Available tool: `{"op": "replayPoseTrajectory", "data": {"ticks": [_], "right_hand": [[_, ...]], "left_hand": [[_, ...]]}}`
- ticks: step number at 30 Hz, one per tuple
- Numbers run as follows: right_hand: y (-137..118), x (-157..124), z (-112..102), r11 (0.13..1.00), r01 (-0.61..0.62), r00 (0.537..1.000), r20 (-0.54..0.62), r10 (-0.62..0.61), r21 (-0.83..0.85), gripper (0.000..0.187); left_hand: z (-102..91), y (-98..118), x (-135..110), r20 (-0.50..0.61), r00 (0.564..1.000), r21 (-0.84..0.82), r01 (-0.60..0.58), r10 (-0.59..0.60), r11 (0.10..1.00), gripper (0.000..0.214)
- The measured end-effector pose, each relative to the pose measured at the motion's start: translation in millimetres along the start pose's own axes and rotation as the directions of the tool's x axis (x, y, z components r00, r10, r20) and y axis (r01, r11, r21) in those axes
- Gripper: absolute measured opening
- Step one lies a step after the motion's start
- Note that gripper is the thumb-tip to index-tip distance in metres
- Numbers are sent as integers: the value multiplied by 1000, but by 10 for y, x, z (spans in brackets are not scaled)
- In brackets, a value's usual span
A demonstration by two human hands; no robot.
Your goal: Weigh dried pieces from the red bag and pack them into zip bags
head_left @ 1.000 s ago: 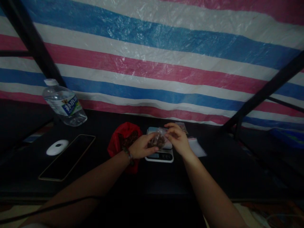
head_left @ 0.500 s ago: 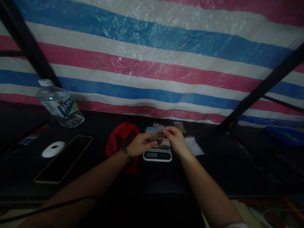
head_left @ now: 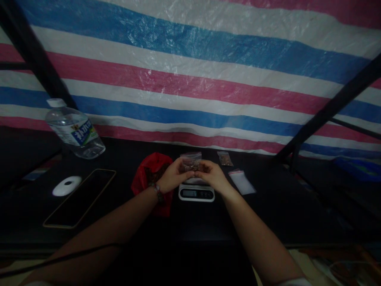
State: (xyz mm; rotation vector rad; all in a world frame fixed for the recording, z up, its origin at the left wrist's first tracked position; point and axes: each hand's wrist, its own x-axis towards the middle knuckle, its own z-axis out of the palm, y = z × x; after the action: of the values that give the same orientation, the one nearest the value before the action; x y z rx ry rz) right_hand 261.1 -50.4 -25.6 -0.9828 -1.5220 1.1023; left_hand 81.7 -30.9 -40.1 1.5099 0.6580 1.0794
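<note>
Between both hands, a small clear zip bag point(head_left: 191, 157) with brown bits in it is held just over the white digital scale point(head_left: 197, 198). My left hand point(head_left: 174, 176) is closed on the bag's left side, a beaded bracelet on its wrist. My right hand point(head_left: 212, 176) grips the right side, and the two thumbs nearly meet at the front. Most of the scale's platform is hidden by the hands and bag. Left of the scale, close to my left wrist, an opened red plastic bag point(head_left: 141, 174) holds dark brown material.
A filled zip bag point(head_left: 225, 159) and a stack of white zip bags point(head_left: 242, 182) lie right of the scale. To the left are a phone point(head_left: 79, 198), a white oval device point(head_left: 67, 186) and a clear bottle point(head_left: 76, 131). Striped sheeting point(head_left: 190, 87) hangs behind.
My right hand has shifted from the bag's upper edge to its right side. The bag has turned more upright and level, now squeezed between both hands.
</note>
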Motion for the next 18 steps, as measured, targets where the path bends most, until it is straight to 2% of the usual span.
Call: {"op": "replayPoseTrajectory", "data": {"ticks": [4,6,9,11,13,15,18], "right_hand": [[-2,12,-55,999,-4,996,-91,1,-40,20],[-2,11,-54,999,12,997,-75,-15,-42,23],[0,4,-26,1000,3,1000,31,-3,4,35],[9,-1,-17,999,-33,996,88,31,26,31],[19,-4,-30,999,-41,995,91,38,32,31],[25,-6,-56,998,-32,997,65,29,47,38],[13,-12,-82,996,-28,999,25,26,84,38]], "left_hand": [[15,13,20,137,987,4,87,-87,996,46],[16,16,31,117,990,-4,78,-77,997,44],[5,23,46,17,998,-33,60,-60,998,43],[-3,33,54,-1,997,-34,74,-74,997,41],[-9,49,55,19,997,-9,69,-69,998,39],[-11,67,42,48,998,37,47,-49,998,37],[-4,83,-2,114,993,181,3,-24,983,32]]}}
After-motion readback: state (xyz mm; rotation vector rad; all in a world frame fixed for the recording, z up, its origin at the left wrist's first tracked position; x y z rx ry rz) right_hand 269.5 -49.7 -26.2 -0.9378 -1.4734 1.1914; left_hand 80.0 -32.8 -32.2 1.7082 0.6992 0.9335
